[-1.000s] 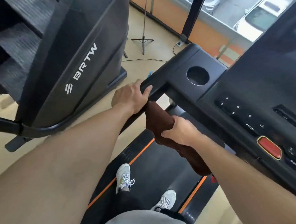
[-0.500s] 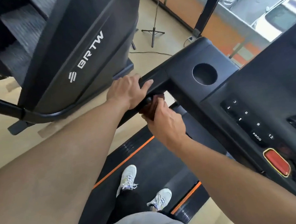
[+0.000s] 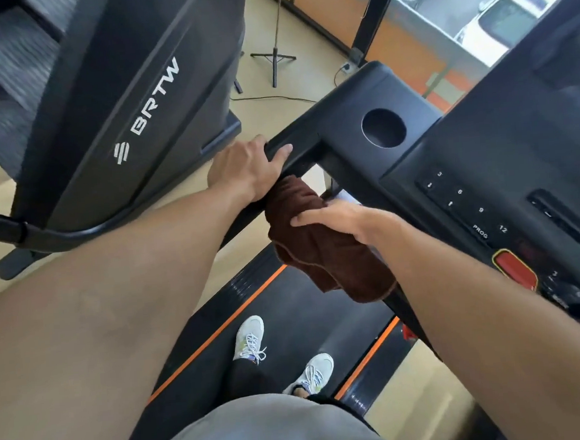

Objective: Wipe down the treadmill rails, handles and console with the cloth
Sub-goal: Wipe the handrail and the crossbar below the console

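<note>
- While the left hand point(image 3: 243, 168) curls over the black treadmill handle point(image 3: 290, 144), its fingers wrap the far side of the bar and its thumb lies along the top, pointing toward the console.
- Just below that handle, the right hand point(image 3: 336, 220) lies on the brown cloth point(image 3: 311, 246), fingers stretched nearly straight across the bunched fabric with the thumb side hidden; whether the cloth is pinched from beneath cannot be told.
- That cloth sits directly under the handle, its upper edge touching the heel of the left hand, and its loose lower folds hang down toward the belt.
- Beyond the handle, the console point(image 3: 483, 158) spreads to the right, with a round cup holder point(image 3: 383, 127) near its left corner.
- Farther right on the console are a keypad point(image 3: 466, 207) marked with numbers and "PROG", and a red stop button point(image 3: 515, 267) near the right forearm.
- Below the arms, the black treadmill belt point(image 3: 288, 316) runs between orange stripes, and two white sneakers point(image 3: 250, 337) stand on it.
- Left of the treadmill stands a dark machine point(image 3: 119, 104) bearing the letters "BRTW".
- On the tan floor point(image 3: 274, 107) behind it stands a thin tripod stand point(image 3: 273, 56), with a cable lying nearby.
</note>
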Demonstrator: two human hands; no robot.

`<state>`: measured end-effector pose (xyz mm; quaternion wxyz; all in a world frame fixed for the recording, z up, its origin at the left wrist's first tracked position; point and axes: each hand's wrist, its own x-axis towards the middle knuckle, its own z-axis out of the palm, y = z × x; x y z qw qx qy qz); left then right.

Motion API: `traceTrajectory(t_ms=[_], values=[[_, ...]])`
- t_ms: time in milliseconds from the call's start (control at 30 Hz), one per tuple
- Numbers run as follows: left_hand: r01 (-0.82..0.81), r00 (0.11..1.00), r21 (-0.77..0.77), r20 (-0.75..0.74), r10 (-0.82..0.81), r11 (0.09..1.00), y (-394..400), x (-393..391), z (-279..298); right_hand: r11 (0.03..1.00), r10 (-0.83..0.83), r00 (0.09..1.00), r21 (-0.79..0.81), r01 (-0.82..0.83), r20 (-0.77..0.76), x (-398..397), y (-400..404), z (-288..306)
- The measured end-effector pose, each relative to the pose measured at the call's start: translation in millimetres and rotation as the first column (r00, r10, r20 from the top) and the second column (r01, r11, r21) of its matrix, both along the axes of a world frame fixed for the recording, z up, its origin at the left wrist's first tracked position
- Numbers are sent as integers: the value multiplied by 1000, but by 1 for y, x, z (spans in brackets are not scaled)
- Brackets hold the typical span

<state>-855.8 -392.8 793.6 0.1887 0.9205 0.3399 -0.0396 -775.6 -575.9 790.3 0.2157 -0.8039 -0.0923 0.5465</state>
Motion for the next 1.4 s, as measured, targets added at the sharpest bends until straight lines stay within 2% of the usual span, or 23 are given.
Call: traceTrajectory(t_ms=[67, 100, 167, 200, 233, 267, 300, 333, 433, 467, 500, 600, 667, 733, 800, 833, 867, 933, 1000, 1067, 1200, 1300, 1400], values=[[-1, 1000, -20, 11, 1, 1000, 2, 1, -1, 999, -13, 993, -50, 7, -116, 2, -19, 0], [1, 1000, -27, 23, 0, 1000, 3, 2, -2, 998, 4, 996, -55, -8, -84, 0, -26, -2], [13, 999, -13, 48, -12, 1000, 4, 2, -2, 995, 93, 975, -63, -82, 204, -15, -33, -4], [28, 998, 2, 61, -28, 1000, 3, 2, -2, 989, 141, 903, -90, -114, 407, -28, -34, -7], [43, 996, 16, 72, -44, 999, 3, 2, -2, 980, 200, 769, -128, -154, 607, -43, -31, -10], [55, 995, 31, 77, -57, 998, 3, 3, -3, 972, 231, 625, -149, -181, 746, -55, -24, -12], [63, 995, 45, 76, -66, 997, 4, 4, -3, 971, 223, 526, -140, -194, 820, -63, -17, -18], [68, 995, 54, 74, -72, 996, 5, 4, -4, 972, 205, 478, -119, -205, 854, -64, -7, -24], [68, 994, 58, 83, -72, 996, 7, 5, -8, 963, 194, 421, -91, -253, 886, -56, 25, -28], [61, 994, 55, 86, -65, 997, 7, 5, -9, 966, 180, 427, -76, -248, 886, -56, 34, -23], [58, 993, 50, 96, -63, 997, 7, 5, -9, 974, 164, 469, -69, -214, 868, -54, 40, -21], [92, 982, 48, 160, -98, 995, 7, 3, -14, 992, 89, 710, -1, -123, 699, -41, 50, -5], [192, 944, 116, 251, -216, 974, 8, 1, -16, 973, 83, 869, 147, -175, 488, -24, 48, -1], [325, 866, 231, 317, -387, 917, 8, -2, -17, 954, 112, 916, 216, -208, 386, -13, 44, -7], [541, 750, 343, 216, -625, 767, 2, -9, -20, 968, 189, 867, 59, -242, 461, -15, 36, -12], [612, 711, 386, 112, -694, 690, -6, -14, -23, 962, 257, 811, -55, -269, 526, -17, 31, -16], [635, 710, 401, 33, -703, 660, -15, -18, -26, 942, 328, 749, -146, -301, 575, -22, 24, -18], [560, 792, 356, 35, -610, 748, -37, -27, -31, 911, 409, 700, -226, -344, 585, -30, 6, -21], [512, 819, 319, 98, -565, 797, -66, -32, -34, 930, 366, 723, -199, -309, 587, -35, -23, -19], [530, 790, 329, 143, -596, 781, -95, -31, -40, 952, 305, 750, -175, -249, 587, -40, -54, -14], [624, 724, 255, 169, -669, 739, -164, -32, -41, 955, 298, 766, -176, -240, 569, -54, -127, -6], [668, 689, 214, 185, -701, 713, -218, -35, -43, 948, 317, 739, -211, -237, 594, -63, -174, -7], [642, 696, 189, 262, -668, 743, -250, -42, -51, 936, 352, 686, -236, -261, 637, -66, -198, -7]])
